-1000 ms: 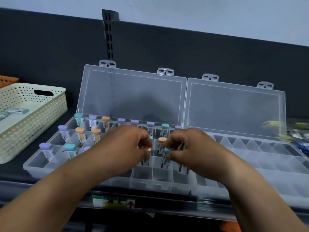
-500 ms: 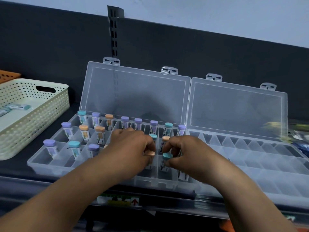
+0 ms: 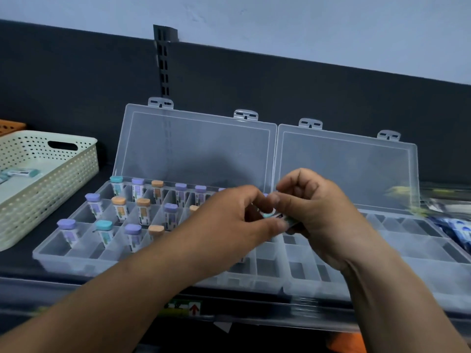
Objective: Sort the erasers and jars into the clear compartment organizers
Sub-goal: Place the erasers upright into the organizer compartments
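Teal-capped eraser in its printed sleeve (image 3: 269, 214) is in the air, over the edge where the left clear plastic compartment organizer (image 3: 51, 254) meets the right clear organizer (image 3: 433, 253). My left hand (image 3: 234, 222) pinches its cap end and my right hand (image 3: 321, 220) grips the sleeve. If one grip loosens, I think it can drop into a wrong compartment, or my left hand can knock over the upright erasers (image 3: 119, 210).
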The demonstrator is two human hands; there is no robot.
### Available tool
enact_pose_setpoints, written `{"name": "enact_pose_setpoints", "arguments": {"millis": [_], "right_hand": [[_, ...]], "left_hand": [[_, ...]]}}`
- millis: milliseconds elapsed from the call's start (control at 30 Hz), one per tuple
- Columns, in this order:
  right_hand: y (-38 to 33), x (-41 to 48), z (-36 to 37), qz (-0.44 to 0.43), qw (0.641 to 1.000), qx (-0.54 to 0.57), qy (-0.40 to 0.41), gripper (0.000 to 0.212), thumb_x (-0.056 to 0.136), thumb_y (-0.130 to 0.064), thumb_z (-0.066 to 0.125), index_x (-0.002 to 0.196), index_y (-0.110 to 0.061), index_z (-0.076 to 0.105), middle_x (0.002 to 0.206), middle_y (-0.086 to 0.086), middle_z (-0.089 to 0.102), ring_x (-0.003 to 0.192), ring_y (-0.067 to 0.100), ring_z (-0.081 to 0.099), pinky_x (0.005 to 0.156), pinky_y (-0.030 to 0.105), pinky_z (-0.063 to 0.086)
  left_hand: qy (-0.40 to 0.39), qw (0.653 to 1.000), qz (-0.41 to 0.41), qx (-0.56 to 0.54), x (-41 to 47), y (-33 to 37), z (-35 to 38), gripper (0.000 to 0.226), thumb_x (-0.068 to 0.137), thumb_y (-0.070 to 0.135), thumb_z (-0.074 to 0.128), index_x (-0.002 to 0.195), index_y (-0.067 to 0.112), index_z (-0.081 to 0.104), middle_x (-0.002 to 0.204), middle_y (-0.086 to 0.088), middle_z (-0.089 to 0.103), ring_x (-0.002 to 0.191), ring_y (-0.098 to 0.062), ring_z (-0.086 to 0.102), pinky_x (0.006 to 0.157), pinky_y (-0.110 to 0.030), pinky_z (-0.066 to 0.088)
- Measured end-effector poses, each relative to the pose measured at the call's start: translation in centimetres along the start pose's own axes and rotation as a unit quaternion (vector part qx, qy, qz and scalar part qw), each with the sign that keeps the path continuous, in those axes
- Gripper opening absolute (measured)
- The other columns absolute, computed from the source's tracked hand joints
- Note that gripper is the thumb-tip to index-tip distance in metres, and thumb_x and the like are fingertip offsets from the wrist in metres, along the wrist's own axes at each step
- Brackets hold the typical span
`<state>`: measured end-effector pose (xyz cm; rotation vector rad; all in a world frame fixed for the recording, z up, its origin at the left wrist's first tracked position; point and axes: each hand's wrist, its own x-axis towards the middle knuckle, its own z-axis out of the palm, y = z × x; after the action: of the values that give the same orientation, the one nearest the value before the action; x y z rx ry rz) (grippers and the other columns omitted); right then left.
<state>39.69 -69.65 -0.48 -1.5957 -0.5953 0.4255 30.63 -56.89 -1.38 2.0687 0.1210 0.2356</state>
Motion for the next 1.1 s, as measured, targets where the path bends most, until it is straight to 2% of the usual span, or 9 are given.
{"name": "enact_pose_setpoints", "arguments": {"millis": [133, 233, 300, 467, 567, 633, 800, 933, 1100], "right_hand": [[0.5, -0.6, -0.6, 0.022, 0.998, 0.063, -0.001, 0.011, 0.08, -0.017, 0.064, 0.08, -0.009, 0.057, 0.064, 0.004, 0.062, 0.052, 0.012, 0.056, 0.047, 0.022, 0.047], [0.8, -0.9, -1.5, 0.048, 0.99, 0.135, -0.015, 0.019, 0.084, -0.025, 0.056, 0.088, -0.008, 0.062, 0.077, 0.008, 0.068, 0.066, 0.016, 0.064, 0.057, 0.026, 0.053], [1.1, -1.1, -1.9, 0.054, 0.991, 0.124, -0.025, 0.015, 0.091, -0.019, 0.053, 0.093, -0.008, 0.063, 0.086, 0.01, 0.07, 0.073, 0.016, 0.064, 0.061, 0.025, 0.053], [1.7, -1.2, -2.0, 0.03, 0.998, 0.063, -0.007, 0.012, 0.09, -0.004, 0.058, 0.09, -0.011, 0.067, 0.073, -0.001, 0.069, 0.063, 0.007, 0.06, 0.06, 0.02, 0.05], [1.5, -1.3, -2.3, 0.0, 1.0, -0.022, -0.002, 0.011, 0.088, -0.005, 0.063, 0.089, -0.013, 0.069, 0.072, 0.0, 0.07, 0.062, 0.006, 0.061, 0.06, 0.019, 0.051], [1.5, -1.1, -2.5, -0.029, 0.991, -0.131, 0.008, 0.008, 0.086, -0.008, 0.067, 0.088, -0.015, 0.069, 0.076, 0.002, 0.072, 0.065, 0.008, 0.061, 0.062, 0.023, 0.051], [2.5, -1.0, -2.2, -0.027, 0.937, -0.347, -0.037, 0.005, 0.088, -0.022, 0.068, 0.092, -0.024, 0.069, 0.079, -0.008, 0.07, 0.073, 0.005, 0.064, 0.071, 0.023, 0.052], [3.5, -0.6, -1.5, -0.02, 0.915, -0.4, -0.05, 0.007, 0.087, -0.023, 0.067, 0.084, -0.029, 0.066, 0.078, -0.012, 0.065, 0.071, 0.003, 0.06, 0.068, 0.023, 0.051], [4.3, -0.4, -1.4, -0.007, 0.906, -0.419, -0.065, 0.014, 0.087, -0.021, 0.067, 0.081, -0.033, 0.064, 0.081, -0.012, 0.062, 0.073, 0.005, 0.06, 0.061, 0.019, 0.05]], "left_hand": [[0.031, 0.999, -0.026, -0.025, 0.4, 0.1, 0.8, 0.009, 0.083, 0.024, 0.071, 0.079, 0.026, 0.063, 0.074, -0.003, 0.07, 0.078, -0.028, 0.067, 0.074, -0.053, 0.055], [0.062, 0.996, -0.044, -0.044, 0.4, 0.1, 0.5, 0.007, 0.084, 0.019, 0.07, 0.082, 0.019, 0.064, 0.077, -0.006, 0.071, 0.081, -0.029, 0.068, 0.078, -0.051, 0.055], [0.075, 0.994, -0.052, -0.058, 0.5, 0.2, 0.6, 0.006, 0.084, 0.016, 0.07, 0.084, 0.015, 0.064, 0.077, -0.008, 0.071, 0.082, -0.03, 0.068, 0.079, -0.051, 0.055], [0.075, 0.996, -0.045, -0.022, 0.7, 0.0, 1.0, 0.008, 0.083, 0.02, 0.07, 0.083, 0.018, 0.063, 0.074, -0.005, 0.069, 0.078, -0.027, 0.067, 0.076, -0.049, 0.056], [0.056, 0.996, -0.033, 0.068, 0.6, -0.5, 0.6, 0.008, 0.084, 0.03, 0.068, 0.085, 0.026, 0.061, 0.079, 0.005, 0.067, 0.078, -0.017, 0.063, 0.075, -0.042, 0.056], [0.053, 0.984, -0.022, 0.166, 0.5, -0.9, 0.1, 0.014, 0.084, 0.038, 0.067, 0.094, 0.032, 0.059, 0.096, 0.014, 0.064, 0.092, -0.008, 0.059, 0.081, -0.033, 0.051], [-0.051, 0.946, -0.039, 0.316, 0.0, -2.0, -1.5, 0.058, 0.077, 0.057, 0.066, 0.129, 0.04, 0.045, 0.136, 0.017, 0.043, 0.118, -0.004, 0.044, 0.099, -0.027, 0.039], [-0.125, 0.916, -0.054, 0.377, -0.4, -2.3, -1.7, 0.086, 0.071, 0.065, 0.066, 0.144, 0.041, 0.027, 0.147, 0.016, 0.033, 0.132, -0.009, 0.034, 0.112, -0.034, 0.03], [-0.147, 0.901, -0.055, 0.404, -0.5, -2.7, -1.4, 0.088, 0.075, 0.061, 0.066, 0.148, 0.039, 0.02, 0.153, 0.014, 0.027, 0.138, -0.012, 0.026, 0.114, -0.033, 0.023]]}}
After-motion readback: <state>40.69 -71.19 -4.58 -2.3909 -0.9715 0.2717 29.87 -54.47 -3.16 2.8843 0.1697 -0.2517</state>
